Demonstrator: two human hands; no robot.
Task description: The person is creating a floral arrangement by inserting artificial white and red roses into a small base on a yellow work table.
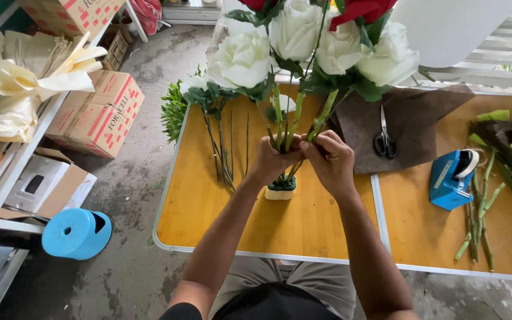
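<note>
A bunch of artificial flowers (303, 41) rises over the middle of the table (303, 231): about 4 white roses with 2 red blooms at the top, dark green leaves, and green stems (285, 118) gathered to 1 point. Both hands wrap that gathering point. The left hand (272, 159) is curled tight round the stems from the left; the right hand (330, 159) is pressed against it from the right, fingers folded over the same stems. The stem ends drop into a small green and white block (281, 189) on the table below the hands; whether they are stuck in it is hard to tell.

Just left of the hands, loose stems (223, 154) with green leaves lie toward the table's far left corner. Behind the right hand a brown sheet (416, 127) covers the far edge, with scissors (384, 141) on it. A blue tape dispenser (453, 179) sits toward the right edge, with cut green stems (481, 219) beside it. On the floor left of the table are cardboard boxes (99, 112) and a blue stool (76, 233).
</note>
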